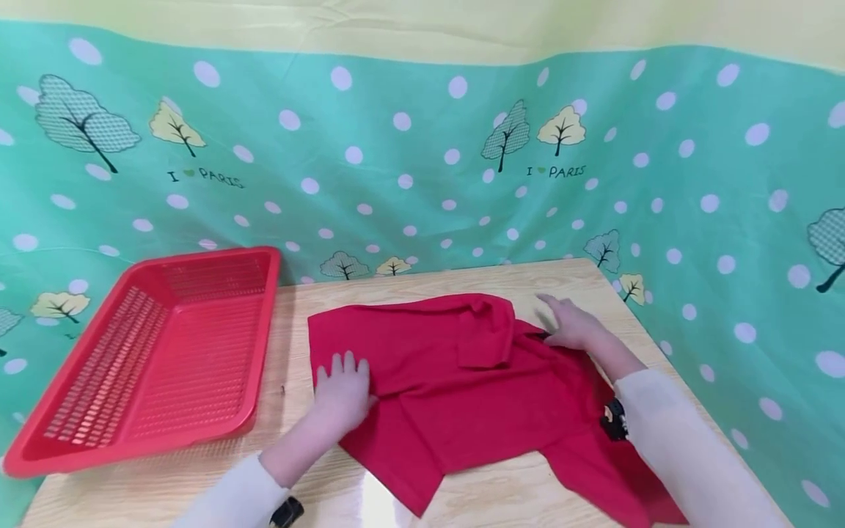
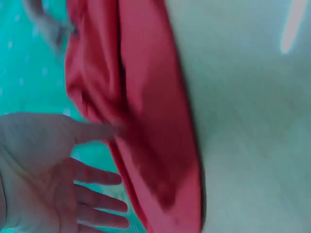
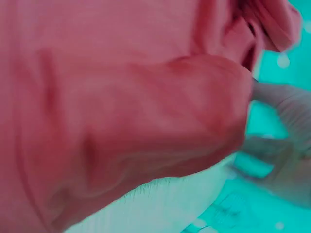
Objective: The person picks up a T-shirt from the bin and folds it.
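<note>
A red shirt (image 1: 488,418) lies partly folded on the table, one sleeve (image 1: 485,334) turned in over its body and the other spread toward the near right. Over the shirt's left part is my left hand (image 1: 343,392), its fingers extended; the left wrist view shows this hand (image 2: 43,170) with palm bare and fingers apart. At the far right edge, by a dark spot near the neckline, my right hand (image 1: 573,324) has its fingers spread and its thumb at the cloth. The right wrist view has that hand (image 3: 286,141) beside the shirt's edge, blurred.
A red plastic basket (image 1: 260,352) with slotted walls stands on the left of the wooden table (image 1: 528,282). Behind and to the right hangs a green dotted curtain (image 1: 409,191) printed with trees, close to the table's edges.
</note>
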`<state>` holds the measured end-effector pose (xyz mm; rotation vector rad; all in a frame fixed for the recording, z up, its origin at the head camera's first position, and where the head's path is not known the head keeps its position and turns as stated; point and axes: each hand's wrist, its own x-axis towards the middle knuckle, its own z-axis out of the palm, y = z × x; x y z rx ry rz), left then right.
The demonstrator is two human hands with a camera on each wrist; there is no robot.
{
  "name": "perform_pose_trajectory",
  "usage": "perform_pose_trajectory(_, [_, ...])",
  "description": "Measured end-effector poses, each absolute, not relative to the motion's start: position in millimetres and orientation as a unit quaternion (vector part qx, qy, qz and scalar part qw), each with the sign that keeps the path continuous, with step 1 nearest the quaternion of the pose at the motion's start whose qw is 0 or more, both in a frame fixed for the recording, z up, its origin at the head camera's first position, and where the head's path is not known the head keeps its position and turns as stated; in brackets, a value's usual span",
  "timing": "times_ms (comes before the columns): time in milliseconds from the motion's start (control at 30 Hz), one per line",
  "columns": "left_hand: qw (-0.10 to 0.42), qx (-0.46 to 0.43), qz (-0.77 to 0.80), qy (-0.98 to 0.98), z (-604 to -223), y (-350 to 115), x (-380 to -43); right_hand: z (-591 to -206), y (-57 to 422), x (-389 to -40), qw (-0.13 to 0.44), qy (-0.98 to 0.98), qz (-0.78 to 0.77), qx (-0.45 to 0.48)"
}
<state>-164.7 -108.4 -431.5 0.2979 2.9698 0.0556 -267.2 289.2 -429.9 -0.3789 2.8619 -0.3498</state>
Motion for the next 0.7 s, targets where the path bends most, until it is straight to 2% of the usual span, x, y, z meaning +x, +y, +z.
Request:
perform_pose_trajectory(100, [0.102, 0.101, 0.032, 0.989, -440, -92, -143, -438, 263, -266, 0.016, 0.972, -0.049, -0.231])
perform_pose_trajectory(167, [0.143, 0.101, 0.027, 0.984, -447, -87, -134, -444, 248, -266, -0.027, 0.956, 0.024, -0.293])
perform_pose_trajectory(233, [0.166, 0.104, 0.024, 0.980, -452, -87, -130, -449, 238, -266, -0.043, 0.941, 0.070, -0.328])
perform_pose_trajectory(400, [0.206, 0.108, 0.003, 0.973, -450, -109, -136, -460, 241, -276, -0.019, 0.956, 0.043, -0.289])
perform_pose_trajectory(533, [0.247, 0.120, -0.041, 0.961, -447, -125, -136, -460, 256, -287, 0.016, 0.974, -0.079, -0.213])
perform_pose_trajectory(700, [0.258, 0.135, -0.104, 0.951, -442, -125, -134, -443, 263, -296, 0.049, 0.955, -0.272, -0.109])
